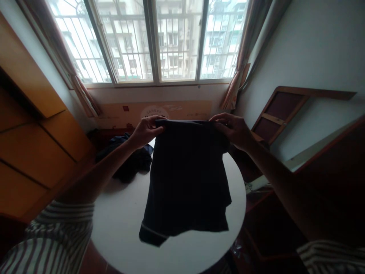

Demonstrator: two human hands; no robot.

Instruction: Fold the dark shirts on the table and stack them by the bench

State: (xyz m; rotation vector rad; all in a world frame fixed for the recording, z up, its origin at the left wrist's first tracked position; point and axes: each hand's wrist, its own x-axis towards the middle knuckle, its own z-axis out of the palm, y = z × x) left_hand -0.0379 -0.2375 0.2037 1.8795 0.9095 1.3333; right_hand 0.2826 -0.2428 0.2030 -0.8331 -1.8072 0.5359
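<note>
Head view: dark cloth (pixel 188 171), over the middle of the surface (pixel 122 220)
Left hand (pixel 149 129): pinching its top left corner
Right hand (pixel 232 129): gripping near its top right
Fabric heap (pixel 129 161): surface's far left edge

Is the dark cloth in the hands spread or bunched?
Spread: the dark cloth hangs broad from a straight top edge between left hand and right hand.

The left sleeve (pixel 59 224) is short and loose, with narrow dark stripes on a pale ground, ringing its hem. The right sleeve (pixel 327 257) is striped too. The left hand (pixel 148 131) and right hand (pixel 235 129) are bare.
</note>
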